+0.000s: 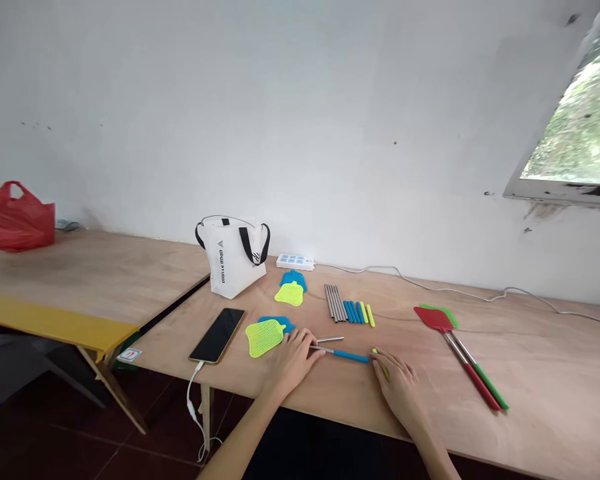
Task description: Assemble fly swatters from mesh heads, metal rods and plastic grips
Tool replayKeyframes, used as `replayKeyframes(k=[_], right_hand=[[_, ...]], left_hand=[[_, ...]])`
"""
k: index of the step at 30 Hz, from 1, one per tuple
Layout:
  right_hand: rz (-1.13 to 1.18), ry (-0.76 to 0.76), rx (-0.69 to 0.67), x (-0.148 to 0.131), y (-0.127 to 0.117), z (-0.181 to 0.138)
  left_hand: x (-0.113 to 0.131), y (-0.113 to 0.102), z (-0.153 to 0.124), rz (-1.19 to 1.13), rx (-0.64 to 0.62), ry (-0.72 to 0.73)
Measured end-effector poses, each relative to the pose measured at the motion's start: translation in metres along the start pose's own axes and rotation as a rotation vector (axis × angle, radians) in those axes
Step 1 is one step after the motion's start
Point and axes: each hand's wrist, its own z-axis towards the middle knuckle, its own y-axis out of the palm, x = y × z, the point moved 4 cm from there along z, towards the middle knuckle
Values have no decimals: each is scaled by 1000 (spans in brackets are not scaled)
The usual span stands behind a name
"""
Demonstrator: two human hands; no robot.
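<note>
My left hand point(297, 357) lies low over the table with its fingers curled on the end of a thin metal rod that has a blue handle grip point(351, 357). Another bare metal rod point(331, 339) lies just beyond its fingertips. Beside that hand rest a yellow fly swatter head point(264, 337) and a blue fly swatter head point(280, 321), partly under the yellow one. My right hand point(397, 379) is closed around a yellow handle grip point(381, 365), mostly hidden by the fingers, near the right end of the blue grip.
Farther back lie several metal rods point(333, 303), several blue grips point(353, 312), yellow grips point(371, 315) and more swatter heads point(291, 293). Red point(473, 385) and green point(491, 387) fly swatters lie right. A phone point(217, 335), white bag point(234, 260) and power strip point(295, 262) stand left.
</note>
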Motion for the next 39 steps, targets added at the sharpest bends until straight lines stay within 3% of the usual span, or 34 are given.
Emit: replayKeyframes(k=[8, 16, 23, 29, 35, 39], right_hand=[[37, 14, 40, 7, 1, 0], [-91, 7, 155, -3, -6, -2], [15, -33, 108, -2, -6, -1], [136, -149, 23, -11, -10, 1], [122, -235, 15, -22, -16, 1], [139, -263, 8, -24, -17, 0]], left_hand=[[-3, 2, 0, 122, 50, -25], [-2, 6, -2, 129, -31, -2], [3, 0, -3, -26, -82, 40], [5, -2, 2, -125, -6, 52], [14, -2, -1, -128, -55, 214], [17, -3, -2, -114, -82, 246]])
